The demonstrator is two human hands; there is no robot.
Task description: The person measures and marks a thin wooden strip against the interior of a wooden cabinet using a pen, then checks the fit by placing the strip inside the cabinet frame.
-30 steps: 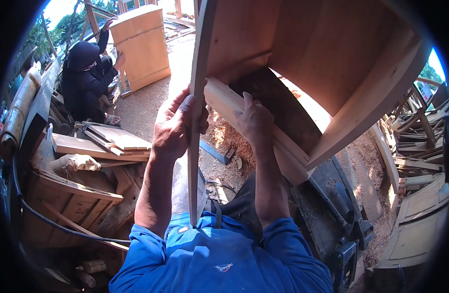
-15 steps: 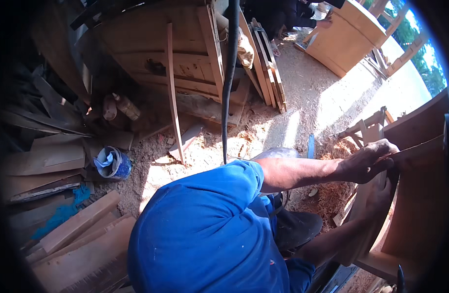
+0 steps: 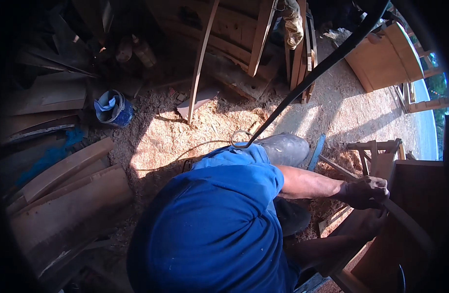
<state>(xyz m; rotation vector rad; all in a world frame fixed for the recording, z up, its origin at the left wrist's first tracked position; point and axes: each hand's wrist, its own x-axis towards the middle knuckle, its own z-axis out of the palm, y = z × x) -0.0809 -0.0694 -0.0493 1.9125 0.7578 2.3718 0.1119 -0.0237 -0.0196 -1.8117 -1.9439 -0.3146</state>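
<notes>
My left hand (image 3: 367, 192) is closed at the end of a pale wooden strip (image 3: 410, 225), which slants down to the right across a brown wooden box-like frame (image 3: 419, 181). Just below it, in shade, my right hand (image 3: 371, 222) lies against the woodwork. Its fingers are too dark to make out. The blue sleeve (image 3: 234, 195) of my left arm fills the lower middle. A dark shoe (image 3: 285, 150) rests on the shavings beyond my shoulder.
A black cable (image 3: 315, 73) hangs across the upper right. A blue bucket (image 3: 121, 113) stands at left, above stacked boards (image 3: 77, 195). Wood shavings (image 3: 219, 122) cover the ground. Upright planks (image 3: 298, 63) and a wooden cabinet piece (image 3: 381, 58) are farther off.
The view has shifted, and the cable now slants across it. My hands sit lower in the picture, and the strip at my left hand tilts downward to the right.
</notes>
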